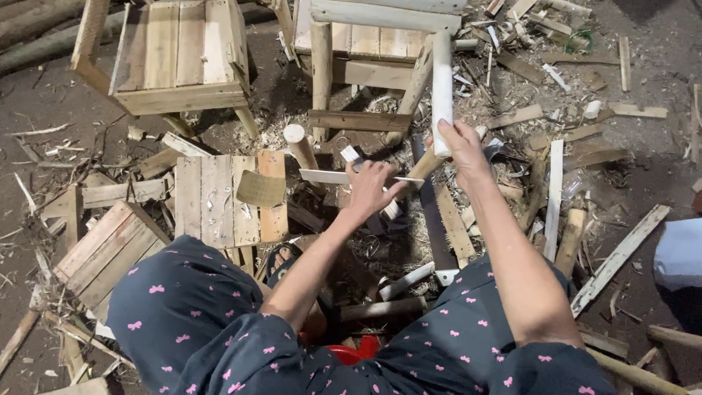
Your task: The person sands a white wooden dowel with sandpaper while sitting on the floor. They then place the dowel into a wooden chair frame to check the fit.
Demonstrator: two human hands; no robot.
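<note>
Peeled pale pole (442, 91), upright and slightly tilted, clasped near its lower end by right hand (461, 146), fingers wrapped round it in a closed grip. Lower tip of pole resting among scraps just in front of a small wooden stool (365, 80). Left hand (369, 190) just beside, grip closed on a flat metal blade (344, 177) lying crosswise, its edge reaching towards the pole's base. Short round peg (300, 146) standing near the blade's left end. Flat slatted panel (227, 197) on the floor to the left, a piece of brown card (259, 189) lying on it. Second slatted panel (102, 252) further left, tilted. Another unfinished stool (179, 62) at upper left. Long dark saw blade (433, 212) on the floor between the arms. Wood offcuts and shavings (570, 132) scattered over the dirt floor to the right. Dark clothing with pink bows (183, 307) at bottom.
</note>
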